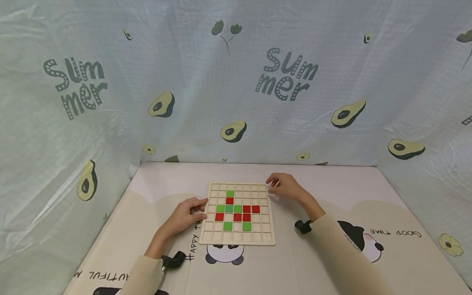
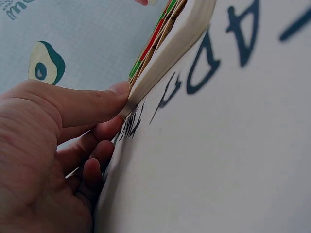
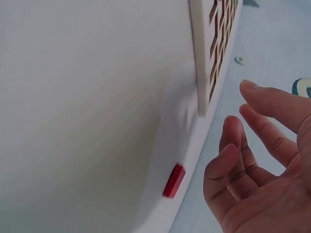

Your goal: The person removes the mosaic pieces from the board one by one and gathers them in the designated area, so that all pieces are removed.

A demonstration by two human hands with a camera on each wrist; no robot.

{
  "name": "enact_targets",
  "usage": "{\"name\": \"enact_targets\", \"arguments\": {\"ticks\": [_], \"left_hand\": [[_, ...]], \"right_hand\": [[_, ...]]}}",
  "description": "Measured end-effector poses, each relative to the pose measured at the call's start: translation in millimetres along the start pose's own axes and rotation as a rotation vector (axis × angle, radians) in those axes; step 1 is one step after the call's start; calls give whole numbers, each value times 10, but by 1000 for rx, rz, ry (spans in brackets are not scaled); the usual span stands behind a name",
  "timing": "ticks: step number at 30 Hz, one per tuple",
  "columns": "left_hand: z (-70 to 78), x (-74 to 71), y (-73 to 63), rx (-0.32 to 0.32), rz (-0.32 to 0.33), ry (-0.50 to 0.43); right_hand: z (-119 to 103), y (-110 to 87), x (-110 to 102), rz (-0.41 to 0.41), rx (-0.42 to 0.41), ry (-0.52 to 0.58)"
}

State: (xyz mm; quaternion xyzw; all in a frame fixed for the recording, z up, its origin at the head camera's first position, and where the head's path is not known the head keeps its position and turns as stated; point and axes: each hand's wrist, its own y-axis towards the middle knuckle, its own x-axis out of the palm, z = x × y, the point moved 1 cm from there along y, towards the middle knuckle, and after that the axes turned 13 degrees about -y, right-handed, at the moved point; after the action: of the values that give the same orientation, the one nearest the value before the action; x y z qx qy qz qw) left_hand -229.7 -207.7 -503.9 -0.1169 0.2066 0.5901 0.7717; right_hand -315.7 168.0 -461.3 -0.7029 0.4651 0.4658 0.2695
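Note:
A square wooden grid board (image 1: pixel 265 237) lies on the table in the head view, with red tiles (image 1: pixel 230 200) and green tiles (image 1: pixel 228 226) in several cells and one teal tile (image 1: pixel 229 209). At its left edge is my left hand (image 1: pixel 184 213), thumb and fingertips spread along the rim and touching it. In the left wrist view, the thumb (image 2: pixel 92 104) meets the board's side. My right hand (image 1: pixel 285 186) hovers by the far right corner, fingers loosely bent around nothing. A loose red tile (image 3: pixel 174 180) lies near that hand in the right wrist view; the head view hides it.
A pale printed cloth (image 1: pixel 295 262) with panda drawings and lettering covers the table. Avocado-patterned sheets (image 1: pixel 236 82) hang at the back and both sides. A black device (image 1: pixel 174 260) is strapped to the left wrist, another (image 1: pixel 303 226) to the right.

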Motion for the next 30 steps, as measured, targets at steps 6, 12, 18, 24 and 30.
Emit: {"name": "enact_targets", "arguments": {"ticks": [6,12,18,24,30], "left_hand": [[12,5,-1,-5,0,-4],[21,12,2,-8,-2,0],[25,6,-8,8,-13,4],[15,-21,-27,25,-23,8],[28,-22,-31,36,-30,29]], "right_hand": [[-159,66,72,-25,-7,42],[-333,142,94,-55,-25,80],[-451,250,149,-69,-47,90],[-558,346,223,-72,-74,98],[-652,387,265,-92,-89,120]]}}
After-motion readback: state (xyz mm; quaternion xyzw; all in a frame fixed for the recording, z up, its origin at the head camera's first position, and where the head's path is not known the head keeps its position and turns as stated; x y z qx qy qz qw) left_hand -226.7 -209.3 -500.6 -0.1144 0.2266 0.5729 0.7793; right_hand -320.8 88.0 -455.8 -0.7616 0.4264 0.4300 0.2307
